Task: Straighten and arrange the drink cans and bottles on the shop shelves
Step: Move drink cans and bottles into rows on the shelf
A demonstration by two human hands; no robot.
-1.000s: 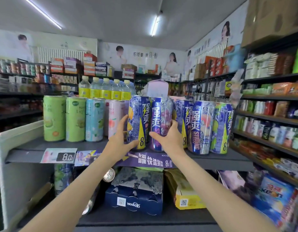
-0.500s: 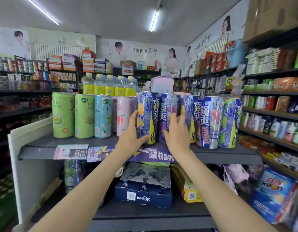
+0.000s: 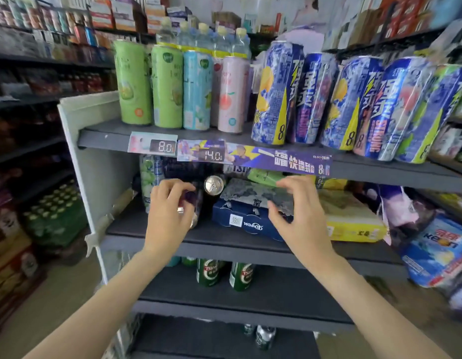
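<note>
both hands are at the second shelf [image 3: 224, 242], below the top shelf [image 3: 108, 134]. left hand [image 3: 167, 216]: fingers curled around a dark can [image 3: 192, 203] lying on its side. right hand [image 3: 300, 216]: fingers loosely bent and spread, just above a blue can pack [image 3: 246, 221], holding nothing. a tipped can [image 3: 213, 185] shows its silver end between the hands. tall cans [image 3: 276, 94] stand upright in a row on the top shelf.
</note>
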